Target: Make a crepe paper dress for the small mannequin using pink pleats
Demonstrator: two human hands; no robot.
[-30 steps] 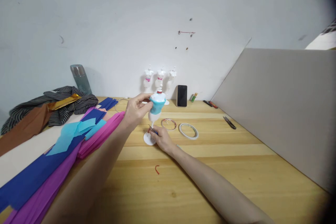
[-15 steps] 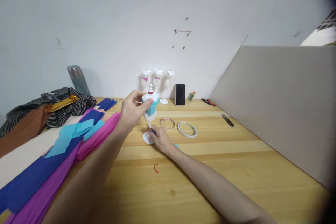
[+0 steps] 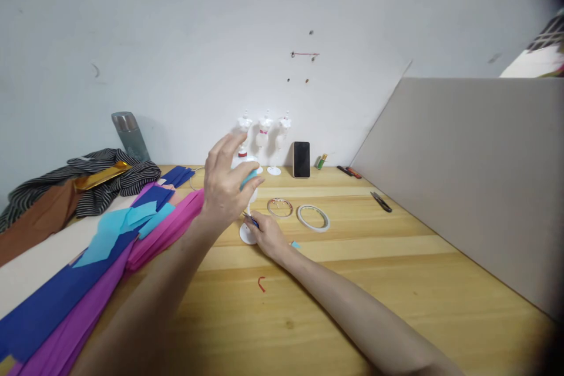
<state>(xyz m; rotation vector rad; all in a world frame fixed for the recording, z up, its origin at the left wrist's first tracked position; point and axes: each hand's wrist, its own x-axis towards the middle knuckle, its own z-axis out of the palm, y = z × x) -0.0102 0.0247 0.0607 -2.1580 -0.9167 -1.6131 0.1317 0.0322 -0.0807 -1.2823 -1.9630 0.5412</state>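
A small white dress-form mannequin (image 3: 247, 234) stands upright on its round base, with a red band at the neck and light blue cloth on its torso. My left hand (image 3: 227, 183) is in front of it, fingers spread apart, hiding much of the torso. Whether any fingertip touches the mannequin is hard to tell. Low beside the stand, my right hand (image 3: 269, 236) is closed around a small pointed metal tool with a blue handle (image 3: 252, 220). The tool's tip lies close to the mannequin's pole.
Three more mannequins (image 3: 264, 123) stand by the wall, near a phone (image 3: 302, 160). Tape rolls (image 3: 314, 218) and black thread snips (image 3: 381, 202) lie to the right. Coloured cloth strips (image 3: 110, 235) and a bottle (image 3: 131, 136) are at left; a red scrap (image 3: 261, 284) lies in front.
My left hand has let go of the mannequin's upper body and spread its fingers in front of it. My right hand stays low by the stand with the blue-handled tool.
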